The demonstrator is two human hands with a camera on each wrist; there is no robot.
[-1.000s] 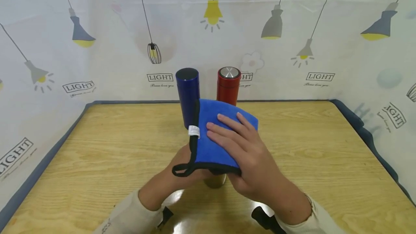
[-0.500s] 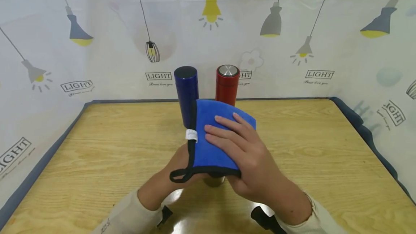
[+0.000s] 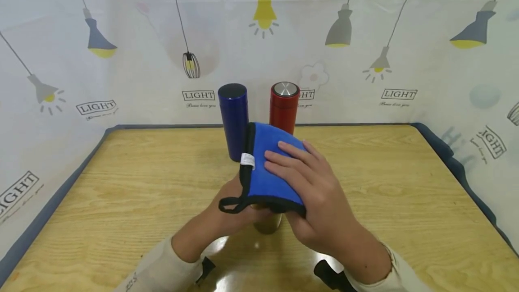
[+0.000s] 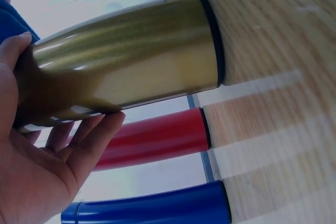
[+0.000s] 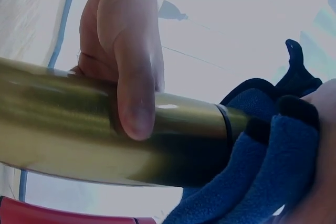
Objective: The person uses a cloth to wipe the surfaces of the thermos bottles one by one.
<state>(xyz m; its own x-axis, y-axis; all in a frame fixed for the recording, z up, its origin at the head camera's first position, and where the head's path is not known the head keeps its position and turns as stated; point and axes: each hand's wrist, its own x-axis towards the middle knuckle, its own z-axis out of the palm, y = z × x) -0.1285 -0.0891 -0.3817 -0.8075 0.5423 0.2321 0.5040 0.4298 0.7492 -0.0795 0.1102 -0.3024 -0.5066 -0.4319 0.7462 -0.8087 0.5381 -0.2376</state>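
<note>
A gold vacuum flask (image 4: 131, 51) is upright in front of the person, its dark-ringed base right at the tabletop. My left hand (image 3: 229, 213) grips the flask's upper body, thumb on one side and fingers on the other, as the left wrist view shows. Over the flask's top lies a blue cloth (image 3: 267, 172) with black edging, a hanging loop and a white label. My right hand (image 3: 318, 193) holds this cloth around the top end, fingers spread across it and thumb below its near edge. In the head view the cloth hides most of the flask.
Behind the hands stand a blue flask (image 3: 234, 123) with a dark lid and a red flask (image 3: 284, 107) with a silvery lid. The wooden table (image 3: 142, 184) ends at a white backdrop (image 3: 138, 57) printed with lamps, which also runs along both sides.
The right hand and the cloth have shifted slightly to the right, and the cloth's loop corner sits a little higher. The left hand keeps its grip on the gold flask.
</note>
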